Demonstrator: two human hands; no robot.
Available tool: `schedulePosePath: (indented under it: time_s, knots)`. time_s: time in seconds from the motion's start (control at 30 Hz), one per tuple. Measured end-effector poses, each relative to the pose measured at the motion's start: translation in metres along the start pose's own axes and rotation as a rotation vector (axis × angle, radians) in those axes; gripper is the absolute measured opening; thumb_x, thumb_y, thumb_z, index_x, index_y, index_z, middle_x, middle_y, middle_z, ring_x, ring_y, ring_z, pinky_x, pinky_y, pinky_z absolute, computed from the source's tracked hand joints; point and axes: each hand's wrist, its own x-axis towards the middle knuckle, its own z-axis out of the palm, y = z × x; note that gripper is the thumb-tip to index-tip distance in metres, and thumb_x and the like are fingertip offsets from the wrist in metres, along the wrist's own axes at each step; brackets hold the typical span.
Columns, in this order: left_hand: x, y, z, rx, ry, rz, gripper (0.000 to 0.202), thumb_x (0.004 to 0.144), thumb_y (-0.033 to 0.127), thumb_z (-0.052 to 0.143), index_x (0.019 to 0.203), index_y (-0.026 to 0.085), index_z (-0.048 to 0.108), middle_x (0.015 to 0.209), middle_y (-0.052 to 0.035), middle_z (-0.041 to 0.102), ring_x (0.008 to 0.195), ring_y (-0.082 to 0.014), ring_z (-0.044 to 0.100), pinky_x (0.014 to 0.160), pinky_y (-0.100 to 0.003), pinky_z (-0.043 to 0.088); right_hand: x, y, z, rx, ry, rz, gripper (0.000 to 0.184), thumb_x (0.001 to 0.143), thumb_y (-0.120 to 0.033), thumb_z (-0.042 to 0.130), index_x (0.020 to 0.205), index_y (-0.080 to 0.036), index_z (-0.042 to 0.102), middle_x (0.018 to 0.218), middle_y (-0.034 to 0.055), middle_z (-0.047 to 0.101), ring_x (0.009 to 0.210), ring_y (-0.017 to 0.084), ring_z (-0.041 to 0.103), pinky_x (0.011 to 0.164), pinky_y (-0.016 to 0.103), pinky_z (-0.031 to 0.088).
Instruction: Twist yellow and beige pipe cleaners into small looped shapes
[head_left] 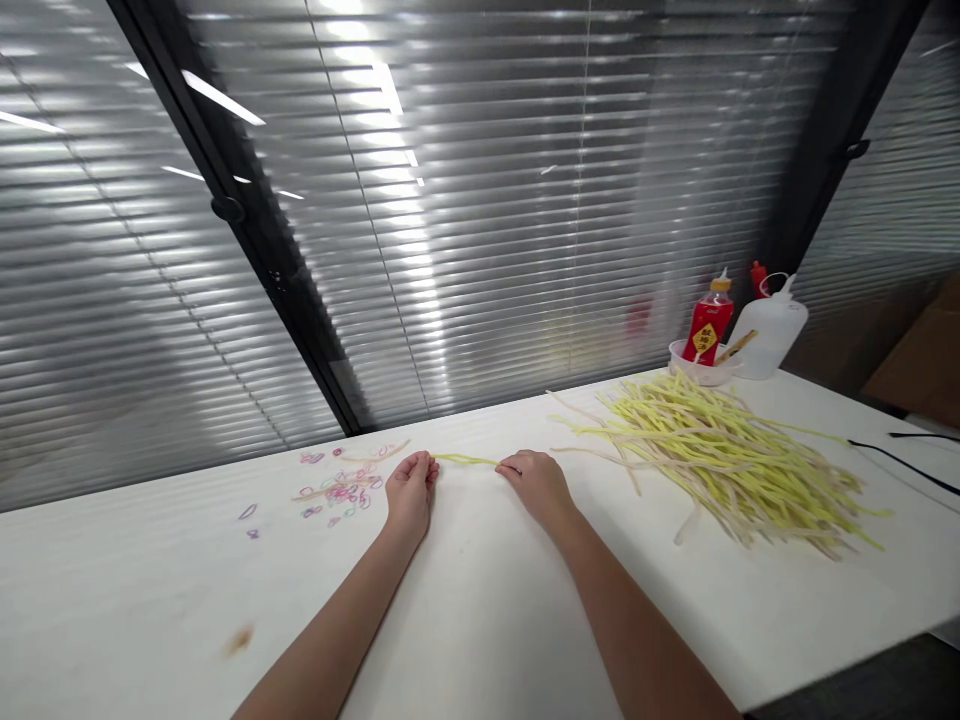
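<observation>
Above the white table (480, 620), a short yellow cord (465, 459) stretches between my two hands. My left hand (411, 488) pinches its left end with curled fingers. At the right end, my right hand (536, 478) has thumb and fingers closed on the cord. The piece looks like two lengths lying side by side. Just left of my left hand lie small loose rubber bands (349, 490) in pink, purple and green, with a few beige cords (390, 453) among them. To my right spreads a large pile of yellow and beige cords (720, 460).
Behind the pile stand a red-labelled bottle (707, 325) in a shallow clear bowl (694, 372) and a white squeeze bottle (769, 330). Black cables (900, 465) cross the right side. Glass with blinds (487, 220) borders the table's back edge. A brown stain (240, 639) marks the front left.
</observation>
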Motion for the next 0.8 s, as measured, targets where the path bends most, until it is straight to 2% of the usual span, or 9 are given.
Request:
schedulePosePath:
  time_s: [0.13, 0.23, 0.33, 0.43, 0.53, 0.63, 0.8]
  knots:
    - [-0.001, 0.000, 0.000, 0.022, -0.011, -0.003, 0.028, 0.057, 0.025, 0.079, 0.073, 0.012, 0.061, 0.064, 0.0017, 0.058, 0.060, -0.0062, 0.054, 0.060, -0.018, 0.044, -0.001, 0.000, -0.001, -0.010, 0.008, -0.008, 0.023, 0.088, -0.028, 0.051, 0.079, -0.024, 0.072, 0.080, 0.0018, 0.069, 0.072, 0.015, 0.061, 0.063, 0.024, 0.039]
    - [-0.001, -0.001, 0.000, 0.067, -0.042, -0.009, 0.032, 0.055, 0.030, 0.080, 0.074, 0.012, 0.061, 0.063, 0.0017, 0.058, 0.058, -0.0063, 0.053, 0.058, -0.018, 0.042, -0.001, 0.000, -0.001, 0.077, 0.082, 0.004, 0.022, 0.087, -0.028, 0.051, 0.080, -0.023, 0.071, 0.079, 0.0025, 0.068, 0.070, 0.015, 0.059, 0.064, 0.025, 0.039]
    - [-0.001, -0.002, -0.001, 0.167, -0.083, 0.008, 0.036, 0.055, 0.036, 0.079, 0.076, 0.013, 0.061, 0.064, 0.0010, 0.060, 0.059, -0.0069, 0.053, 0.058, -0.018, 0.041, 0.002, 0.002, 0.000, 0.333, 0.202, 0.084, 0.018, 0.082, -0.033, 0.057, 0.085, -0.021, 0.070, 0.080, 0.0027, 0.067, 0.064, 0.014, 0.055, 0.066, 0.026, 0.042]
    - [-0.002, -0.003, -0.002, 0.275, -0.144, 0.044, 0.036, 0.060, 0.039, 0.077, 0.077, 0.013, 0.061, 0.065, 0.0001, 0.061, 0.060, -0.0080, 0.054, 0.059, -0.019, 0.040, 0.007, 0.003, 0.002, 0.661, 0.267, 0.279, 0.028, 0.073, -0.041, 0.065, 0.090, -0.019, 0.070, 0.063, 0.0003, 0.060, 0.054, 0.012, 0.049, 0.057, 0.025, 0.041]
    - [-0.005, -0.004, -0.001, 0.370, -0.238, 0.075, 0.033, 0.065, 0.041, 0.073, 0.078, 0.013, 0.060, 0.065, 0.0001, 0.061, 0.060, -0.0088, 0.054, 0.059, -0.020, 0.040, 0.011, 0.000, 0.003, 0.942, 0.236, 0.390, 0.035, 0.066, -0.042, 0.071, 0.090, -0.017, 0.069, 0.054, -0.0025, 0.054, 0.049, 0.010, 0.043, 0.050, 0.024, 0.037]
    - [-0.009, -0.003, 0.001, 0.439, -0.313, 0.101, 0.032, 0.067, 0.042, 0.071, 0.078, 0.014, 0.060, 0.062, 0.0008, 0.060, 0.059, -0.0094, 0.054, 0.058, -0.020, 0.039, 0.012, -0.004, 0.005, 1.130, 0.171, 0.401, 0.036, 0.061, -0.039, 0.075, 0.089, -0.017, 0.068, 0.067, 0.0000, 0.061, 0.051, 0.008, 0.044, 0.050, 0.023, 0.037]
    - [-0.013, -0.002, 0.003, 0.498, -0.352, 0.131, 0.030, 0.069, 0.042, 0.069, 0.077, 0.015, 0.058, 0.061, 0.0016, 0.058, 0.058, -0.0097, 0.053, 0.056, -0.020, 0.037, 0.010, -0.012, 0.010, 1.171, 0.082, 0.407, 0.034, 0.060, -0.039, 0.076, 0.084, -0.016, 0.069, 0.068, 0.0013, 0.062, 0.053, 0.009, 0.047, 0.049, 0.022, 0.036]
